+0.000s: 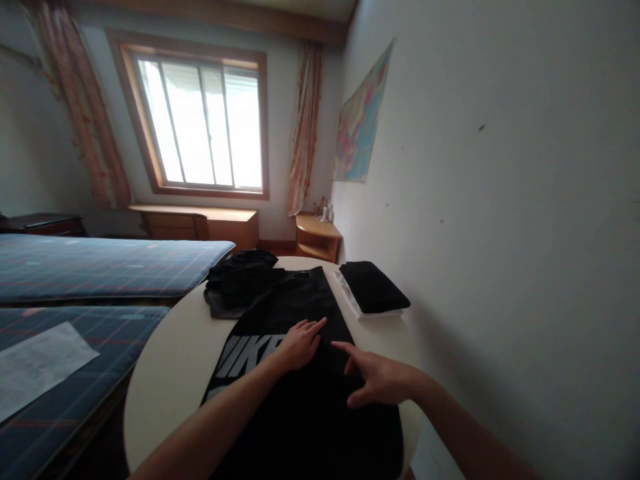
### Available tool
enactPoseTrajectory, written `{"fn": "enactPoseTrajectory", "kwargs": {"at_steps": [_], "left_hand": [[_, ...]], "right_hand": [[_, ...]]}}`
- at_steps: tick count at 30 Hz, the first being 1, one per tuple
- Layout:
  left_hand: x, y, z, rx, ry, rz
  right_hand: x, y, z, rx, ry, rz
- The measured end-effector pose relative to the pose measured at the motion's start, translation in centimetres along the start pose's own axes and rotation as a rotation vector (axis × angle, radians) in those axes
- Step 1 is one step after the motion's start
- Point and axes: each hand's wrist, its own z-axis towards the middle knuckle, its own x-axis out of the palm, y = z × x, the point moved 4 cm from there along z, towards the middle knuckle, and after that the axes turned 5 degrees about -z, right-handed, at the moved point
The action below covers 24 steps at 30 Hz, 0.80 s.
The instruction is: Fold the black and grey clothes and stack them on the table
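A black garment with large grey NIKE lettering lies spread over a round cream table. Whether it is a shirt or trousers I cannot tell. My left hand rests on the cloth just right of the lettering, its index finger stretched out. Close by on the right, my right hand is over the garment with thumb and index finger apart; I cannot tell if it touches the cloth. Neither hand grips anything visible. My left forearm covers part of the print.
Crumpled dark clothing sits at the table's far left. At the far right, a folded black cloth lies on a white item. A wall stands close on the right; plaid mattresses are on the left, one bearing a paper sheet.
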Motion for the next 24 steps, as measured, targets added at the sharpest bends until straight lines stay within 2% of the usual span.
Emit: {"fn": "enactPoseTrajectory", "kwargs": {"at_steps": [5, 7, 10, 11, 12, 13, 16, 17, 19, 24], "left_hand": [[-0.1, 0.1, -0.3, -0.012, 0.042, 0.094], [-0.2, 0.2, -0.2, -0.014, 0.030, 0.129], [-0.4, 0.3, 0.3, -0.032, 0.008, 0.158], [-0.4, 0.2, 0.4, -0.034, 0.004, 0.161], [-0.5, 0.2, 0.5, -0.033, -0.001, 0.163], [-0.6, 0.1, 0.6, -0.031, -0.005, 0.170], [-0.9, -0.1, 1.0, -0.027, -0.012, 0.217], [-1.0, 0.0, 1.3, -0.028, -0.011, 0.234], [-1.1, 0.1, 1.8, -0.032, -0.007, 0.253], [-1.1, 0.9, 3.2, -0.037, 0.013, 0.266]], "right_hand": [[1.9, 0.9, 0.4, -0.005, 0.122, -0.104], [2.5, 1.2, 0.7, -0.018, 0.216, -0.010], [3.3, 1.1, 1.0, 0.044, 0.412, 0.175], [3.3, 1.0, 1.2, 0.053, 0.429, 0.184], [3.2, 0.8, 1.6, 0.039, 0.392, 0.149], [2.9, 0.7, 2.1, 0.003, 0.298, 0.074], [1.7, 0.4, 3.3, -0.137, -0.084, -0.218], [1.5, 0.4, 3.6, -0.177, -0.170, -0.293], [1.7, 0.2, 4.2, -0.235, -0.237, -0.392], [2.1, -0.2, 5.2, -0.261, -0.252, -0.532]]}}
